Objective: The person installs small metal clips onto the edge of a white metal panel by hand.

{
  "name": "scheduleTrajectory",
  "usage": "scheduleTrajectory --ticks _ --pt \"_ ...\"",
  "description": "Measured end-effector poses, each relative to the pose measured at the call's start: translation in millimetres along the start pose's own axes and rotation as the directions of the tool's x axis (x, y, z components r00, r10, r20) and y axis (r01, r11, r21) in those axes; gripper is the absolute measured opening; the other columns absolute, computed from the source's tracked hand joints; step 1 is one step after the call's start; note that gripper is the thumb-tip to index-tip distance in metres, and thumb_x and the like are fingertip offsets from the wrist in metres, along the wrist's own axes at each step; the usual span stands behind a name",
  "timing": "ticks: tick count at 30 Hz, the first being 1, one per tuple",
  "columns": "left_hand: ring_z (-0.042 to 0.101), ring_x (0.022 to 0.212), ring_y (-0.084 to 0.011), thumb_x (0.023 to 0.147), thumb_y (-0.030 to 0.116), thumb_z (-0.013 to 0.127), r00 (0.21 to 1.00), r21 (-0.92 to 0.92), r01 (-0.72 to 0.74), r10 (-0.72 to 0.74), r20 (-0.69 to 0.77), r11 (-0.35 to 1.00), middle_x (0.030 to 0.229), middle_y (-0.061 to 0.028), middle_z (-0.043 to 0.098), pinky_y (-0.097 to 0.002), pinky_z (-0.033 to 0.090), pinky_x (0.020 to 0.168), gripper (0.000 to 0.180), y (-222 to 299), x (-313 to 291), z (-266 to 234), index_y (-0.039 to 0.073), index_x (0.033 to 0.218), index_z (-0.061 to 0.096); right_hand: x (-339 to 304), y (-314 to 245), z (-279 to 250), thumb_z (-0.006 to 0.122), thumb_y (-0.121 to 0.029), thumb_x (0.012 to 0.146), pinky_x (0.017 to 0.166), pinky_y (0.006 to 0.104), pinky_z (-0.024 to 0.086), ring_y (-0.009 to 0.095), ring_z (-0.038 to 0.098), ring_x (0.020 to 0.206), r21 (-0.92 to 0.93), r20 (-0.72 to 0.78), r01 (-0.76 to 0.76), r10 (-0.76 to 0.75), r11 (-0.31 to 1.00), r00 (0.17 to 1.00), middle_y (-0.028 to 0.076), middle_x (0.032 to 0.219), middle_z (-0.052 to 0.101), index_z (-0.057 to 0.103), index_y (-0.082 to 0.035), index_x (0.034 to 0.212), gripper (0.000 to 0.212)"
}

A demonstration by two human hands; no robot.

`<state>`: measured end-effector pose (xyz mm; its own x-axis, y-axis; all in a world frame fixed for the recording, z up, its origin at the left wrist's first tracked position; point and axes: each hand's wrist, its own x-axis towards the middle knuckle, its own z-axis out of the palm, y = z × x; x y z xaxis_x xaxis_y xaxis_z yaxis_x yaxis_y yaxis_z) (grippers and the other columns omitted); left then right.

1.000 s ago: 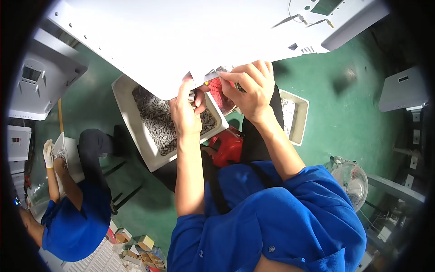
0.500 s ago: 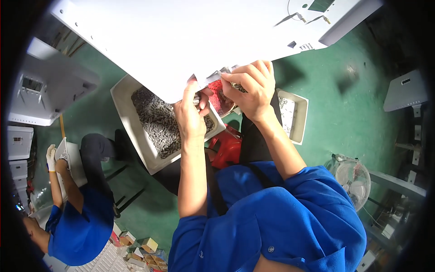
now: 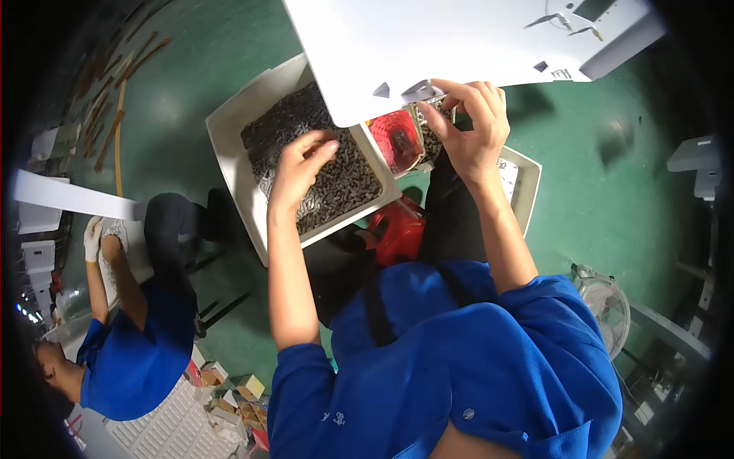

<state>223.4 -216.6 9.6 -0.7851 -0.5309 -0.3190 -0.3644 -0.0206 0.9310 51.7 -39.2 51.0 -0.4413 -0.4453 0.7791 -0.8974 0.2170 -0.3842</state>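
Observation:
A large white panel point(image 3: 428, 38), apparently sheet metal, spans the top, with a small raised tab point(image 3: 418, 92) and cut-outs near its close edge. My right hand point(image 3: 475, 130) has its thumb and index finger around that edge beside the tab. My left hand point(image 3: 300, 164) is above a cream bin point(image 3: 386, 190) heaped with small grey cylindrical pieces point(image 3: 336, 180). Its thumb and fingers are drawn together; whether a piece sits between them is hidden.
Right of the bin are a red woven basket point(image 3: 397, 138) and another cream bin point(image 3: 527, 191). A red stool point(image 3: 401, 229) stands below. At left a co-worker in a blue shirt point(image 3: 141, 352) sits; a fan point(image 3: 604, 306) stands at right.
My left hand has left the panel's edge and come down over the bin. The panel appears further right, its left part uncovering more of the bin. My right hand stays at the edge.

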Motion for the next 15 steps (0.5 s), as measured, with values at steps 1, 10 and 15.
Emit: scheduleTrajectory --ticks 1,10,15 --pt "0.056 0.065 -0.0093 0.084 0.025 0.062 0.996 0.164 0.058 -0.046 -0.079 0.985 0.079 -0.0044 0.063 -0.0241 0.040 0.051 0.029 -25.3 6.3 -15.7 0.003 0.103 0.061 -1.0 -5.5 0.3 0.077 -0.016 0.063 0.064 0.0284 0.036 0.013 0.050 0.062 0.040 -0.012 -0.034 0.034 0.999 0.999 -0.004 0.066 0.052 0.066 -0.012 0.089 0.029" --pt "0.058 0.091 -0.0406 0.075 0.025 0.070 0.996 0.699 -0.063 0.000 0.089 0.712 0.105 -0.0247 0.054 -0.0425 0.047 0.083 0.042 -83.4 16.1 57.0 0.005 0.108 0.054 -20.5 -11.7 -15.0 0.068 0.005 0.066 0.059 0.0269 0.041 0.014 0.049 0.061 0.212 -0.028 -0.132 0.141 0.968 0.990 0.002 0.069 0.056 0.062 -0.005 0.096 0.032" --pt "0.063 0.079 -0.0273 0.082 0.021 0.063 0.972 0.386 0.067 -0.148 0.183 0.920 0.079 -0.0131 0.063 -0.0365 0.050 0.068 0.023 -102.9 7.9 13.6 0.001 0.092 0.055 -30.3 -41.1 -16.2 0.066 0.008 0.068 0.050 0.0281 0.044 0.019 0.055 0.056 0.395 0.094 0.184 -0.238 0.900 0.967 0.007 0.067 0.059 0.061 -0.001 0.083 0.018"
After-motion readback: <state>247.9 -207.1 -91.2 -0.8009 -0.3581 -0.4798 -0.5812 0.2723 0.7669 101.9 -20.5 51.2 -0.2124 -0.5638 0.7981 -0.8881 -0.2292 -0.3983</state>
